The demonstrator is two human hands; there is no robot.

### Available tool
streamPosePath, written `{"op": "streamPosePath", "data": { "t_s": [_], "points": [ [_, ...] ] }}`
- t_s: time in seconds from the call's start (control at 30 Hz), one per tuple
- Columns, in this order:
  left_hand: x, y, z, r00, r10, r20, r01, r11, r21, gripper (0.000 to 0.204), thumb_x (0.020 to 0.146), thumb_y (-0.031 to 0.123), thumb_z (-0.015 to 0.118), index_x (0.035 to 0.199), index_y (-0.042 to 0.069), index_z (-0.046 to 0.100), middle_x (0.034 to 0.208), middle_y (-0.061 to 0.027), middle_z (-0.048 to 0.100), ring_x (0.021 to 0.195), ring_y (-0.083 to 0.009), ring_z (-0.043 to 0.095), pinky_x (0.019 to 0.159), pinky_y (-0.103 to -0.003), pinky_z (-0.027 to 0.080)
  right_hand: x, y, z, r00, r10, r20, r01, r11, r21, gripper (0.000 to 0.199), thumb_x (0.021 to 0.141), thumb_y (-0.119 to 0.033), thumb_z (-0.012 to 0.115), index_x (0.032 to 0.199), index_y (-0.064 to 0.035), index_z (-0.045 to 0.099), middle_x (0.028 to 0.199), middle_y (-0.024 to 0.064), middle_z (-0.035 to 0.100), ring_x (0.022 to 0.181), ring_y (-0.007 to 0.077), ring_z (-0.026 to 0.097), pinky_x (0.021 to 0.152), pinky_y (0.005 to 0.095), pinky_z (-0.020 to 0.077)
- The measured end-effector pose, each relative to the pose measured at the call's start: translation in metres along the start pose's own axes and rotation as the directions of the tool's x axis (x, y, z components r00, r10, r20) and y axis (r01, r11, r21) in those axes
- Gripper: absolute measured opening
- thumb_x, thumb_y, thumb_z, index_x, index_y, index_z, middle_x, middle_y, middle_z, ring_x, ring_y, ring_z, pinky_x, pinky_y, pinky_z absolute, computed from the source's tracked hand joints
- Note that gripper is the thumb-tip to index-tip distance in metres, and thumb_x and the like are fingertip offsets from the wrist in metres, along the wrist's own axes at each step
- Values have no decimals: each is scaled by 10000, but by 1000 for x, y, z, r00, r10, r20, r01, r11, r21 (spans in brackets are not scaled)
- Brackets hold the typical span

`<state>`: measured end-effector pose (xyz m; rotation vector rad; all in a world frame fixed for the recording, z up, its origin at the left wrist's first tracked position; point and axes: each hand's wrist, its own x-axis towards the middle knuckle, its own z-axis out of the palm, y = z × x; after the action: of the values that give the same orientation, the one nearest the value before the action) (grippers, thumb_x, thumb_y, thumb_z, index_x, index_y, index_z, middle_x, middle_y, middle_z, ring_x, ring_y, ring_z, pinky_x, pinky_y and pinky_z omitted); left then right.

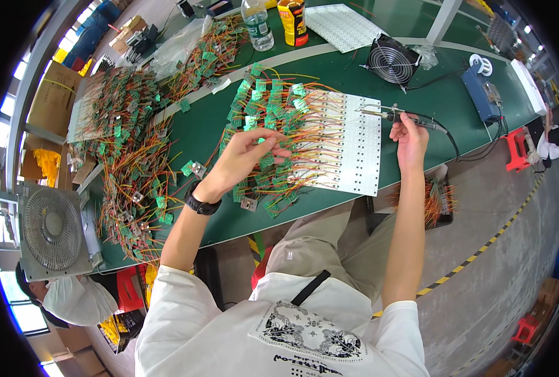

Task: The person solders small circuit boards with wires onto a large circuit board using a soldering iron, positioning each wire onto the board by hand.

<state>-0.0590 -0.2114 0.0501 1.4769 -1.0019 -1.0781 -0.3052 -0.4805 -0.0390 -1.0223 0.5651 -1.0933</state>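
A white perforated panel [361, 141] lies on the green table, with rows of red and yellow wires [320, 135] across its left part. The wires run to a cluster of small green circuit boards [254, 107] at the panel's left. My left hand [251, 154] hovers over these boards and wires, its fingers loosely bent and apart. I cannot make out anything held in it. At the panel's right edge, my right hand [409, 138] grips a soldering iron [390, 115]. Its tip points left over the panel's upper right part, and a black cable trails from its handle.
A large heap of wired boards [132, 138] covers the table's left. Behind the panel stand a bottle [257, 28], a yellow-red can [293, 24] and a small black fan [391, 61]. A blue soldering station [482, 94] and solder spool [480, 65] are at right. A larger fan [52, 223] stands lower left.
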Motion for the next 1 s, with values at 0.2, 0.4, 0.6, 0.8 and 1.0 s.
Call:
{"op": "streamPosePath", "data": {
  "t_s": [0.2, 0.4, 0.6, 0.8, 1.0],
  "points": [
    [61, 1, 25, 995, 46, 91, -36, 994, -104, 202, 966, 89, 561, 1071, -79, 600, 950, -84, 639, 851, -150, 655, 806, -285, 545, -1, -1, -1, 1000, 10, -29, -10, 1000, 1, 147, 897, -121, 639, 973, 4, 620, 708, 70, 631, 528, 145, 576, 500, 240, 418],
    [118, -9, 35, 935, 307, 178, -354, 849, 392, 167, 933, 89, 579, 1002, -56, 628, 901, -113, 608, 785, -202, 641, 747, -322, 518, 2, -1, 2, 991, -32, -127, 43, 996, 84, 143, 917, -132, 614, 975, -1, 614, 718, 64, 621, 556, 143, 578, 517, 246, 421],
    [151, -17, 46, 863, 399, 311, -497, 557, 665, 154, 880, 131, 630, 905, -22, 626, 919, -170, 557, 861, -357, 586, 779, -427, 481, 0, -4, 3, 967, -51, -248, 100, 977, 189, 137, 932, -131, 587, 988, -8, 607, 750, 59, 619, 622, 133, 573, 564, 257, 443],
    [194, -12, 41, 833, 471, 290, -541, 587, 603, 184, 890, 146, 637, 875, -33, 602, 831, -162, 616, 718, -315, 640, 664, -379, 508, 0, -3, 2, 963, -68, -263, 113, 981, 160, 137, 934, -130, 584, 991, -8, 608, 761, 60, 623, 640, 128, 573, 574, 268, 457],
    [199, -8, 31, 825, 527, 202, -548, 663, 510, 183, 891, 141, 637, 885, -38, 601, 713, -145, 679, 638, -266, 672, 610, -347, 515, 2, 3, -1, 953, -58, -297, 112, 979, 168, 141, 932, -113, 595, 1000, 6, 625, 805, 59, 646, 672, 111, 586, 583, 244, 452]
  ]
}}
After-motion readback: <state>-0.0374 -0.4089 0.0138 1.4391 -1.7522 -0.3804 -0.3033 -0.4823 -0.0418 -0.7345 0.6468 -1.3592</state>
